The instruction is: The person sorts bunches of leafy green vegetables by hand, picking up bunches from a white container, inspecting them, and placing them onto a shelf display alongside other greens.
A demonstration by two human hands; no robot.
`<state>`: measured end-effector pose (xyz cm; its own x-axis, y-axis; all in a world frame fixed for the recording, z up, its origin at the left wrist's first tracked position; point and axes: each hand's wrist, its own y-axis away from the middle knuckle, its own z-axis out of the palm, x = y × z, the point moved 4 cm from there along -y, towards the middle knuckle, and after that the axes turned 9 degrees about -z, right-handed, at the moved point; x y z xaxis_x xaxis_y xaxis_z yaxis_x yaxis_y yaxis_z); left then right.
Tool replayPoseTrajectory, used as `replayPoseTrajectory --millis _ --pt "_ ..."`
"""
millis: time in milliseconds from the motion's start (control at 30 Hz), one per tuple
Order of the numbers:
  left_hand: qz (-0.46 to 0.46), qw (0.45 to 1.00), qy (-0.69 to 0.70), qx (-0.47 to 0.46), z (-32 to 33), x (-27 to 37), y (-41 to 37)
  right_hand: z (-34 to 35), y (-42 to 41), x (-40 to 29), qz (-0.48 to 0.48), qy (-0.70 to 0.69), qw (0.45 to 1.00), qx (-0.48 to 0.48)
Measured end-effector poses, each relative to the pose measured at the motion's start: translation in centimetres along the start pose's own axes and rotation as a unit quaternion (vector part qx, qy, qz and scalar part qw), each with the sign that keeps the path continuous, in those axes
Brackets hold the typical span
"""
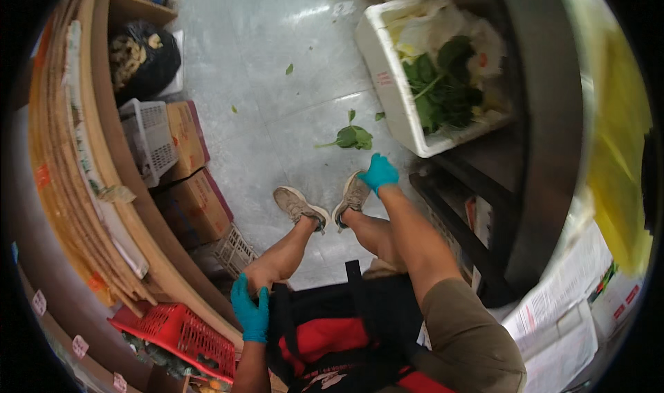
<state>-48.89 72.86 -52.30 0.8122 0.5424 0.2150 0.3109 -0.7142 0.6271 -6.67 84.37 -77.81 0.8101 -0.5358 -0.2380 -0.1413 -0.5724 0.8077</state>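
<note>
My left hand (pixel 251 310), in a teal glove, is at my left knee with thumb and fingers apart, and nothing shows in it. My right hand (pixel 381 173), gloved the same way, reaches down in front of my right shoe (pixel 355 192). Its fingers curl away from view, so their grip is hidden. Just beyond it, a leafy green sprig (pixel 354 137) lies on the grey floor (pixel 233 56). A white foam box (pixel 397 89) to the right of that hand holds dark leafy greens (pixel 441 87) and crumpled plastic bags (pixel 441 25).
Loose leaves (pixel 289 69) dot the floor. Along the left are a wooden shelf edge (pixel 150 227), a black bag (pixel 155 56), a white plastic basket (pixel 155 139), cardboard boxes (pixel 197 206) and a red basket (pixel 202 341). A dark frame (pixel 550 134) stands at right, near printed papers (pixel 560 284).
</note>
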Motion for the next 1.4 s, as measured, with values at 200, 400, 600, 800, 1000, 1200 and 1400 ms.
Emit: replayPoseTrajectory --millis 200,400,600,800,1000,1200,1400 --pt "-0.034 0.997 -0.061 0.042 3.5 -1.3 -3.8 4.4 -13.6 0.0 0.058 0.037 0.997 0.019" --pt "-0.035 0.992 -0.110 0.048 3.5 0.5 -5.4 11.8 -18.8 0.9 -0.023 0.080 0.990 0.118" --pt "-0.010 0.995 -0.101 0.024 3.1 2.7 -6.5 15.6 -16.3 2.5 -0.067 -0.005 0.997 -0.026" --pt "0.022 0.997 -0.073 -0.010 2.6 4.2 -5.7 2.3 -3.2 -1.7 -0.141 -0.363 0.921 0.002" --pt "0.108 0.993 -0.003 -0.055 2.3 5.7 -5.4 -17.3 8.0 2.5 0.039 -0.706 0.661 0.253" --pt "0.241 0.963 0.044 -0.111 -6.7 19.4 -0.7 -10.8 25.9 2.2 0.030 -0.483 0.850 0.207" --pt "0.363 0.884 -0.015 -0.295 -10.3 26.9 -3.6 -1.6 51.1 -2.3 0.145 -0.603 0.766 0.171"
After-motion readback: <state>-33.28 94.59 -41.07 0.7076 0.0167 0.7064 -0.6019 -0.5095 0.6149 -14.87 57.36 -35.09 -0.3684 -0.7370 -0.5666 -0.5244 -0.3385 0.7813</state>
